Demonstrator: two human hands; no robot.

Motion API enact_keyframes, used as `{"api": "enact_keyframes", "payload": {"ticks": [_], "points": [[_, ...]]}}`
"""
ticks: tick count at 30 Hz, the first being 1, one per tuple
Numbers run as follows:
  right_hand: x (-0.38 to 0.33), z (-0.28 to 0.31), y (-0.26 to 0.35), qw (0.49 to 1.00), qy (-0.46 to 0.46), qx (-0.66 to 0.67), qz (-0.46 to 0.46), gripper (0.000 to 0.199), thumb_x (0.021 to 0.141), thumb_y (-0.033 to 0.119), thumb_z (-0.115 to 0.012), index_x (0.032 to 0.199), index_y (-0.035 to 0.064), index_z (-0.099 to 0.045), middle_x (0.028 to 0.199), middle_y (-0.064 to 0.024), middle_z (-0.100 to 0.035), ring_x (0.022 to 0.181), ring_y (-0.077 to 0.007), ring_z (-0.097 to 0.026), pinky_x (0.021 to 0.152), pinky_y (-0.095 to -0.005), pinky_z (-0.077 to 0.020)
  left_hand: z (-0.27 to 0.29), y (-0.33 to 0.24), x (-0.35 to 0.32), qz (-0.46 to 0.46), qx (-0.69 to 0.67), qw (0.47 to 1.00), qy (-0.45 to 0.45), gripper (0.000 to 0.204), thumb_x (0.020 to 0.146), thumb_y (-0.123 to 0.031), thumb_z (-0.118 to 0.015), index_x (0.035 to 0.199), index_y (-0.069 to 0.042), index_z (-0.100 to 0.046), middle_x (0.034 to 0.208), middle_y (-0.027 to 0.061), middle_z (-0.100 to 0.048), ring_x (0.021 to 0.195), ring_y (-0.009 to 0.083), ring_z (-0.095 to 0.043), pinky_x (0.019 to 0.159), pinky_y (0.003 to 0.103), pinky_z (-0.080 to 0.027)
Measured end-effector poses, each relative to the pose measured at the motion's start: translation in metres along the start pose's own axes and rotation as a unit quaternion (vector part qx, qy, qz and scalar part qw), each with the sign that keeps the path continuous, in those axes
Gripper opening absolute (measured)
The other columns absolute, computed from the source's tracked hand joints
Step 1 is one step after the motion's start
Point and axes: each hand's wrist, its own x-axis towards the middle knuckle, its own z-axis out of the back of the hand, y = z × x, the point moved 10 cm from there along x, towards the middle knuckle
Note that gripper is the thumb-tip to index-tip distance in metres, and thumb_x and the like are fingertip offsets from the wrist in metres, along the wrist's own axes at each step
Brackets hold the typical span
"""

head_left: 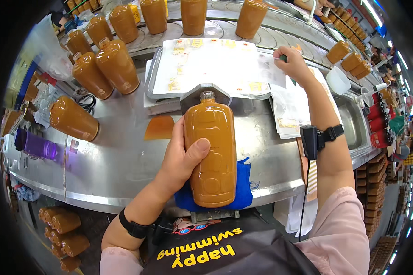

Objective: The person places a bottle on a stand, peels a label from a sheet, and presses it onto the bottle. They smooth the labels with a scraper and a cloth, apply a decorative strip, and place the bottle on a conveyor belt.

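Observation:
A glossy brown bottle (pixel 210 156) lies on its back along a stand, with its clear neck toward the far side in a notched metal bracket (pixel 188 97). My left hand (pixel 183 156) is closed around the bottle's left side, thumb across the front. Under its base is a blue cloth (pixel 244 183). Past the bottle's right, my right hand (pixel 293 66) is closed, a small dark green thing (pixel 283 58) showing between its fingers. Beside those fingers is a thin translucent sheet (pixel 271 72), overlapping a white sheet (pixel 211 64) with gold and red decals on a metal tray (pixel 155 78).
An amber, round-edged flat piece (pixel 159 127) lies left of the bottle. More brown bottles (pixel 118 66) stand at left and along the far conveyor (pixel 215 30). A purple bottle (pixel 37 144) is at far left. Papers (pixel 287 107) lie right, before a sink (pixel 353 123).

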Motion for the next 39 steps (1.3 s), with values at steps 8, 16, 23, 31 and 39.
{"api": "enact_keyframes", "payload": {"ticks": [8, 16, 23, 31, 39], "points": [[-0.016, 0.044, 0.099, 0.975, -0.036, 0.159, 0.152, 0.008, 0.088, 0.000, -0.059, 0.094, 0.0057, -0.057, 0.112, -0.0034, -0.063, 0.100, -0.0107, -0.056, 0.088, -0.0248, -0.0455, 0.003, 0.004, -0.001, -0.003, -0.004, 1.000, -0.011, 0.082, 0.088, -0.043, -0.065, 0.141, 0.004, -0.023, 0.131, 0.0151, -0.046, 0.119, 0.0198, -0.049, 0.100, 0.034, -0.042], [-0.039, 0.097, 0.128, 0.915, -0.109, 0.368, 0.126, 0.006, 0.090, 0.002, -0.061, 0.094, 0.0045, -0.058, 0.113, -0.0040, -0.064, 0.095, -0.0091, -0.058, 0.086, -0.0233, -0.0470, 0.028, -0.057, -0.010, -0.183, 0.286, 0.930, -0.144, 0.068, 0.091, -0.038, -0.063, 0.137, 0.003, -0.036, 0.127, 0.0177, -0.051, 0.115, 0.0266, -0.051, 0.101, 0.037, -0.037], [-0.092, 0.110, 0.228, 0.926, -0.119, 0.172, 0.314, 0.007, 0.087, -0.003, -0.060, 0.091, 0.0029, -0.058, 0.109, -0.0032, -0.064, 0.093, -0.0076, -0.056, 0.084, -0.0225, -0.0458, -0.065, -0.187, 0.044, -0.481, 0.562, 0.669, -0.074, 0.031, 0.087, -0.027, -0.062, 0.112, -0.009, -0.065, 0.104, 0.0135, -0.064, 0.111, 0.0304, -0.049, 0.102, 0.038, -0.029], [-0.133, 0.134, 0.186, 0.918, -0.138, 0.285, 0.239, 0.006, 0.089, 0.000, -0.061, 0.091, 0.0044, -0.058, 0.110, -0.0026, -0.064, 0.091, -0.0065, -0.056, 0.082, -0.0221, -0.0466, -0.106, -0.182, 0.044, -0.444, 0.502, 0.742, -0.002, 0.020, 0.090, -0.024, -0.061, 0.093, -0.004, -0.066, 0.085, 0.0081, -0.065, 0.091, 0.0194, -0.052, 0.081, 0.032, -0.041], [-0.256, 0.167, 0.040, 0.850, -0.254, 0.462, 0.017, 0.010, 0.087, 0.001, -0.065, 0.093, 0.0074, -0.061, 0.112, -0.0077, -0.065, 0.091, -0.0107, -0.058, 0.081, -0.0244, -0.0497, -0.127, -0.159, 0.041, -0.327, 0.127, 0.932, 0.093, 0.018, 0.089, -0.016, -0.062, 0.095, 0.000, -0.068, 0.088, 0.0027, -0.065, 0.085, 0.0079, -0.057, 0.082, 0.022, -0.043]]}}
